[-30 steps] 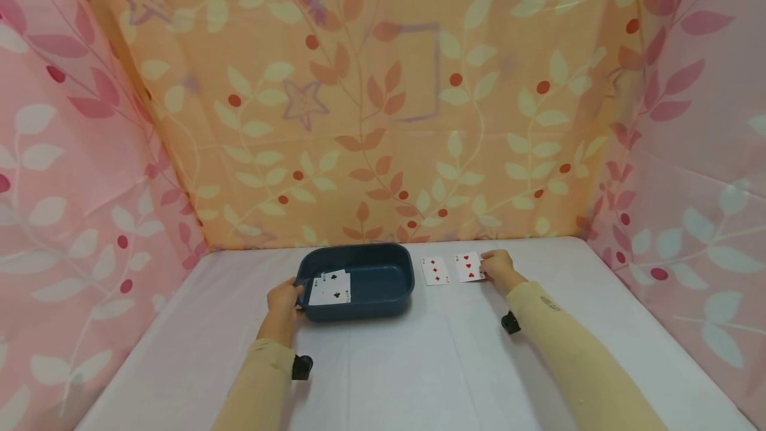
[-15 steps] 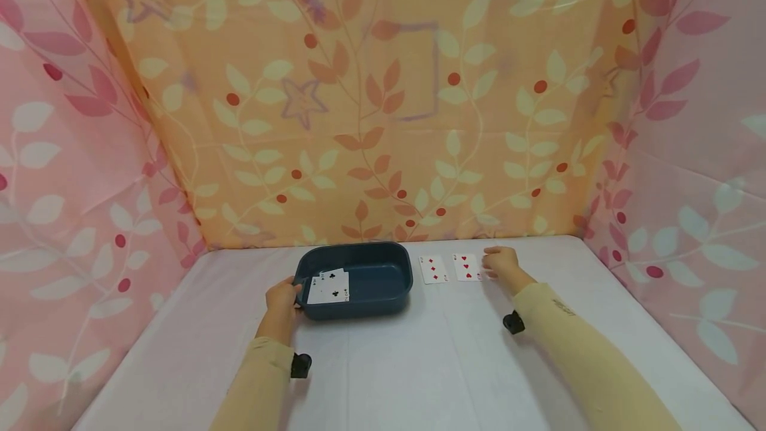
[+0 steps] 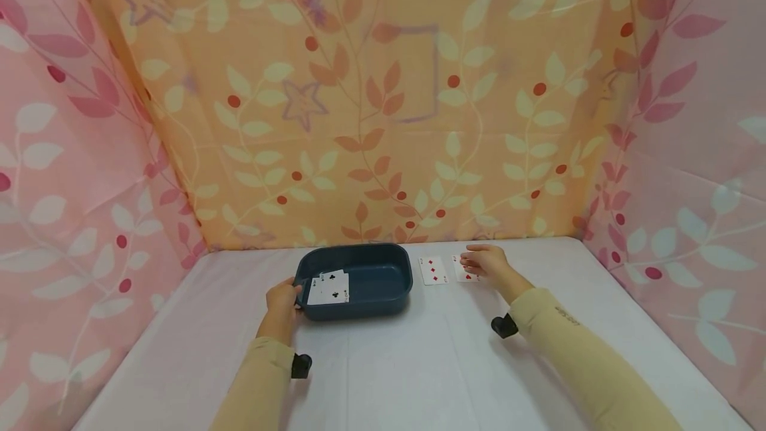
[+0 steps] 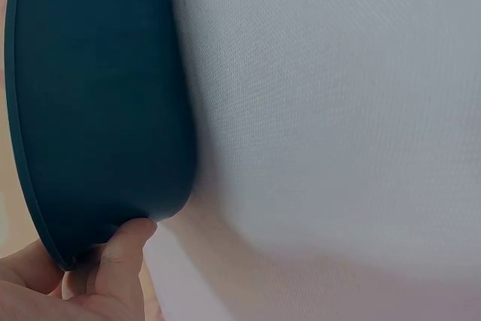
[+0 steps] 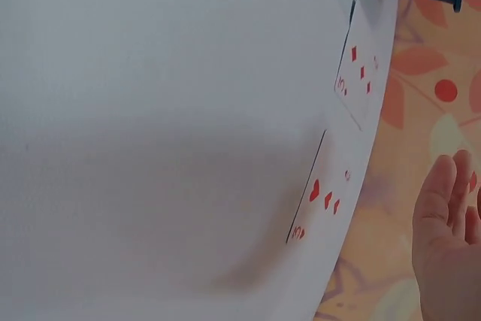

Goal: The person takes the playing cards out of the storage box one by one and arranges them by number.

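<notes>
With fingers and thumb, my left hand (image 3: 281, 300) grips the left end of a dark blue rectangular tub (image 3: 359, 312). Inside the tub, at its left end, lie overlapping playing cards (image 3: 326, 290) with black clubs. To the right of the tub, two cards lie face up on the cloth: a three of diamonds (image 3: 433, 271) and a three of hearts (image 5: 319, 197). My right hand (image 3: 492, 267) hovers over the three of hearts and hides part of it in the head view. Its fingers (image 5: 434, 197) are extended and hold nothing.
A white cloth (image 3: 395, 371) covers the table. Behind its far edge hangs an orange leaf-patterned curtain (image 3: 359, 151), with pink patterned curtains (image 3: 72, 171) at both sides. The tub and cards sit near that far edge.
My right hand has left the right edge of the three of hearts, then moved left over it. My left hand keeps its grip on the tub, which stays in place.
</notes>
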A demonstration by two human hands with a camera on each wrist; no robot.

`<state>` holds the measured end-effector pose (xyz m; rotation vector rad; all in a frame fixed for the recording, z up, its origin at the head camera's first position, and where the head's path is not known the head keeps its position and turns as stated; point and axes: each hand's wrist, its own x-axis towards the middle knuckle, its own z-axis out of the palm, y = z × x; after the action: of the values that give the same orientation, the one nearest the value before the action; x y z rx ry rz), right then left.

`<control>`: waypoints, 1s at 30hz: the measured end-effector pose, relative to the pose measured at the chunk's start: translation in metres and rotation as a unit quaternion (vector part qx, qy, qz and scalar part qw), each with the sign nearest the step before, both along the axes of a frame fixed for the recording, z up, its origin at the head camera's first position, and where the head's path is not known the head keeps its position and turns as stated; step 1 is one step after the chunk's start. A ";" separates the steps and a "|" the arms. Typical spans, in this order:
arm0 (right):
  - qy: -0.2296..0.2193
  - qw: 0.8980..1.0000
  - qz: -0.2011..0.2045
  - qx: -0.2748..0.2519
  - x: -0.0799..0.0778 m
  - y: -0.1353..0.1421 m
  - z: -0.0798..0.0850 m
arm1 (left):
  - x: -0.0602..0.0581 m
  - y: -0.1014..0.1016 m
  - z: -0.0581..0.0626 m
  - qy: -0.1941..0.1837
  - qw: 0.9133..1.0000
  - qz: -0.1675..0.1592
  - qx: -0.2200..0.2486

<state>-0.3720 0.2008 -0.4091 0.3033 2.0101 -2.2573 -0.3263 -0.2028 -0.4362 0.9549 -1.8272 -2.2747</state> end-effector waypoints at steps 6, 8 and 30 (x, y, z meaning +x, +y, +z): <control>0.017 0.999 0.026 -0.033 0.000 -0.016 0.000 | 0.002 -0.001 -0.002 0.001 1.000 0.007 -0.002; 0.018 0.999 0.030 -0.037 0.000 -0.023 0.000 | 0.003 -0.001 -0.002 0.002 1.000 0.009 -0.002; 0.038 0.988 0.101 -0.112 0.011 -0.092 0.003 | 0.007 0.002 0.002 0.013 1.000 -0.006 -0.005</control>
<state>-0.3611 0.1084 -0.4063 -0.0057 1.7068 -2.3650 -0.3197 -0.2003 -0.4341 0.9117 -1.8382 -2.2706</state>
